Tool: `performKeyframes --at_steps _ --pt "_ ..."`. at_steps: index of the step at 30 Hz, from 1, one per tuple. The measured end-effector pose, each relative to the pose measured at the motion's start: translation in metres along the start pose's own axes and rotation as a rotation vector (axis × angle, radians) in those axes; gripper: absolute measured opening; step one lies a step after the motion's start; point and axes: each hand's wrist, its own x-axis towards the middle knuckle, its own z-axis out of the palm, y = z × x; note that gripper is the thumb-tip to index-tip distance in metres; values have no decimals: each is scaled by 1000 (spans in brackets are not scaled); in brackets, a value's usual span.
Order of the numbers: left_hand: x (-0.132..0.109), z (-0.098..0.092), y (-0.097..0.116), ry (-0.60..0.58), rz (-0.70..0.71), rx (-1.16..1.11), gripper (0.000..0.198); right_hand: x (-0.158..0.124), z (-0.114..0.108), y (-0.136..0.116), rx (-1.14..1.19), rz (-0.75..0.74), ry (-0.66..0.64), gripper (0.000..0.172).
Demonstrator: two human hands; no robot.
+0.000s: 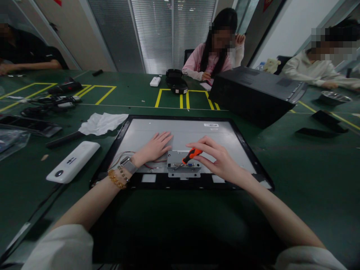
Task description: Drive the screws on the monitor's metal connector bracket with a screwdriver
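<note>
A monitor panel [225, 131] lies face down on the green table, its grey metal back up inside a black frame. A small metal circuit cover [180, 169] with a blue port sits near its front edge. My left hand [154, 147] rests flat on the grey back, fingers spread, just left of the cover. My right hand [218, 159] pinches an orange-handled screwdriver [191, 154], whose tip points down-left onto the cover. Red wires [152, 165] run from the cover toward my left wrist.
A white oblong device [73, 161] and a crumpled white cloth [102, 123] lie to the left. A black computer case [254, 93] stands at the back right. Cables and tools clutter the far left. Three other people sit around the table.
</note>
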Motion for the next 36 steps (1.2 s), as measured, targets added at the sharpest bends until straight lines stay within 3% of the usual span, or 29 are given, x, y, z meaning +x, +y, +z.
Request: performKeyframes --at_steps 8,22,36 --pt "0 0 1 -4 -6 -10 54 -3 1 2 60 -11 -19 50" --pt "0 -3 2 -17 -7 8 53 -2 -1 -2 52 -50 80 35" --pt "0 -3 2 -20 -11 7 52 -3 -1 2 17 -29 55 42"
